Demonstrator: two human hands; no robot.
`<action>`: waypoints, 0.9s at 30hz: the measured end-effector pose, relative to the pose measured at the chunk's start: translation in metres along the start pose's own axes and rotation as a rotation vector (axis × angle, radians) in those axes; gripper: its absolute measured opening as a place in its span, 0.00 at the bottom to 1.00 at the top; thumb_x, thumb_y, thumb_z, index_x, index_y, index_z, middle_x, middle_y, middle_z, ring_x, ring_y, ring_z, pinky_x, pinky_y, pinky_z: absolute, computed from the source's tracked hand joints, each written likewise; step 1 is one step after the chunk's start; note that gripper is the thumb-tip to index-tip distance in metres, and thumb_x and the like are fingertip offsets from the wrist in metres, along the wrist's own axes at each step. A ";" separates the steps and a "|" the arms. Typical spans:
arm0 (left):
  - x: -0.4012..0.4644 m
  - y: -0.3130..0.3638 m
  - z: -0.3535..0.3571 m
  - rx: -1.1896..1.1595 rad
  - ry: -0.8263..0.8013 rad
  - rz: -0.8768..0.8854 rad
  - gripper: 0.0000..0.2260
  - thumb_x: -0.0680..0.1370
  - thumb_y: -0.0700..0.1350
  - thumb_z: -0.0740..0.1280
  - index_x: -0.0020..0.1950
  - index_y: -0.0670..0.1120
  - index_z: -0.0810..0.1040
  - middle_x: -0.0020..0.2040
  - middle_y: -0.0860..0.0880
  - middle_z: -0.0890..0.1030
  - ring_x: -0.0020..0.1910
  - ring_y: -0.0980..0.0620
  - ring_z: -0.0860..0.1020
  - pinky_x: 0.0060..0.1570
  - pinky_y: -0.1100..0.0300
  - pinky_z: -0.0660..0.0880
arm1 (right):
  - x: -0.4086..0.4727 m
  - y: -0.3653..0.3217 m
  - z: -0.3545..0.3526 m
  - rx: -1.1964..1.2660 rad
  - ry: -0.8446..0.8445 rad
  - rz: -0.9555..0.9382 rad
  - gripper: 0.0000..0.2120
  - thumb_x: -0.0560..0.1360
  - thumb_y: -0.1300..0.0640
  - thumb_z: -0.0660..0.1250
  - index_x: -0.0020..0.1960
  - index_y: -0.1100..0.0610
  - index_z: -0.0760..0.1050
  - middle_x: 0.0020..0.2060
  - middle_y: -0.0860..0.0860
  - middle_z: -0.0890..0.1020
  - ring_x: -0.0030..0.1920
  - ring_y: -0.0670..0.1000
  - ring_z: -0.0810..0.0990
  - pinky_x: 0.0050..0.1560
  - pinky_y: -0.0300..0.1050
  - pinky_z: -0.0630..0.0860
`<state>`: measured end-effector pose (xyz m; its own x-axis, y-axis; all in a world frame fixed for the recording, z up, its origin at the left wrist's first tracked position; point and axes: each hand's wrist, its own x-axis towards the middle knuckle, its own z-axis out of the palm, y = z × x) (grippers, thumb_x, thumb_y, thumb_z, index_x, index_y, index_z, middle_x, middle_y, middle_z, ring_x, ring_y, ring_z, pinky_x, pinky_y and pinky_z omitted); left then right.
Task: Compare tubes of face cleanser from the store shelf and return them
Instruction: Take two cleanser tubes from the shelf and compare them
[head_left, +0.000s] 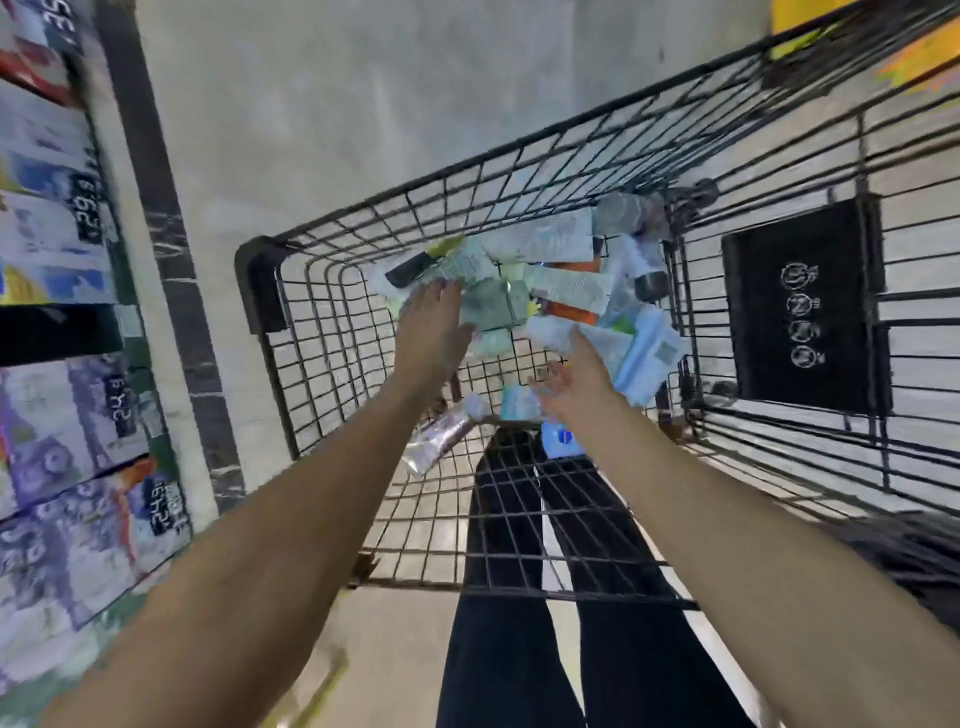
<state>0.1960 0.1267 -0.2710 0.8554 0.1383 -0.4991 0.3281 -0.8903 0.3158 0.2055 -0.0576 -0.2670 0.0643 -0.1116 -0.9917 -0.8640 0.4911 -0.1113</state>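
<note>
Both forearms reach in; left hand (434, 332) and right hand (576, 382) spread, tubes (545, 280) blurred.

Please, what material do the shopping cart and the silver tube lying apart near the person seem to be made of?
The shopping cart looks like dark coated metal wire: thin rigid bars crossing in a grid, with a matte finish. The silver tube looks like soft plastic or foil laminate, glossy, with bright reflections. The blur leaves its exact material open.
</note>
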 end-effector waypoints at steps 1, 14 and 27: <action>0.005 -0.005 0.004 0.018 0.006 0.001 0.27 0.77 0.45 0.73 0.74 0.43 0.70 0.71 0.40 0.73 0.70 0.37 0.69 0.69 0.43 0.68 | 0.008 0.000 0.004 0.031 0.004 0.007 0.20 0.78 0.41 0.71 0.58 0.57 0.73 0.44 0.55 0.73 0.42 0.53 0.74 0.37 0.47 0.79; 0.008 -0.020 0.042 0.146 0.063 0.052 0.24 0.73 0.44 0.75 0.67 0.38 0.76 0.62 0.38 0.76 0.59 0.36 0.74 0.53 0.43 0.75 | 0.068 -0.004 0.019 0.182 0.018 0.025 0.12 0.81 0.48 0.66 0.58 0.56 0.76 0.41 0.55 0.82 0.40 0.51 0.81 0.45 0.41 0.81; -0.032 0.005 -0.020 -0.532 -0.062 -0.202 0.21 0.75 0.44 0.76 0.65 0.43 0.74 0.56 0.47 0.81 0.47 0.50 0.81 0.42 0.50 0.84 | -0.039 0.009 -0.041 -0.083 -0.257 -0.131 0.08 0.80 0.56 0.68 0.57 0.56 0.75 0.57 0.60 0.77 0.50 0.59 0.81 0.52 0.55 0.80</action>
<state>0.1782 0.1267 -0.2375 0.7350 0.2434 -0.6328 0.6529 -0.5059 0.5638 0.1745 -0.0839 -0.2267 0.2933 0.0579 -0.9543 -0.8771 0.4133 -0.2445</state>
